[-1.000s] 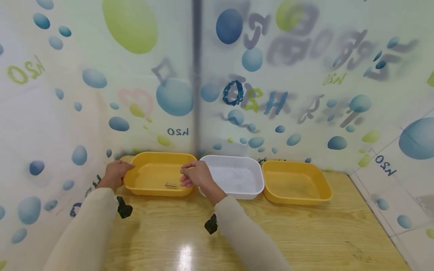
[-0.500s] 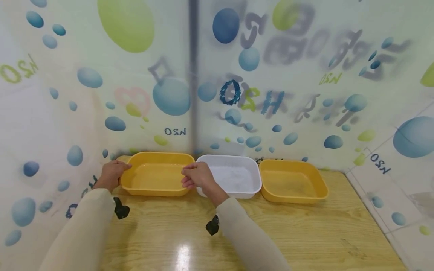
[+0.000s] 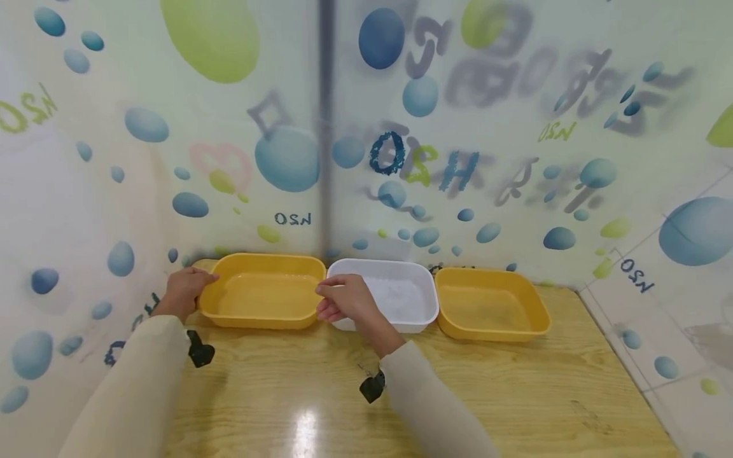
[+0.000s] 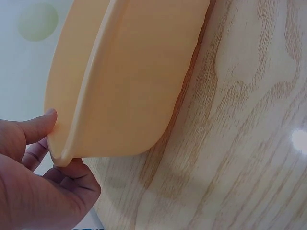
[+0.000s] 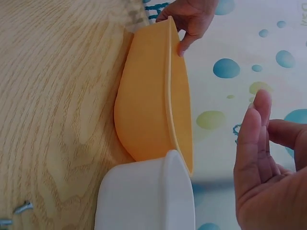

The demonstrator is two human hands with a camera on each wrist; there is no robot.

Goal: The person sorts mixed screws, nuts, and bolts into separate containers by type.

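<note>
My left hand (image 3: 182,292) grips the outer end of the left yellow plastic tray (image 3: 258,299). In the left wrist view the thumb lies inside the rim and the curled fingers are outside and under it. My right hand (image 3: 346,298) hovers over the left end of the white tray (image 3: 403,302), beside the yellow tray's right end. Its fingers are nearly straight in the right wrist view, with the thumb against them and no thing showing between them. Two small silver bolts (image 5: 23,207) lie on the wooden table in front of the white tray, one cut off by the frame edge.
A second yellow tray (image 3: 492,305) stands at the right end of the row. All three trays stand along the patterned wall (image 3: 286,159) at the back of the wooden table (image 3: 258,381). A dark wrist camera (image 3: 372,386) hangs below my right sleeve.
A silver bolt seen in the left yellow tray one second ago no longer shows there. My right hand has moved slightly right, off that tray's end. My left hand keeps its hold.
</note>
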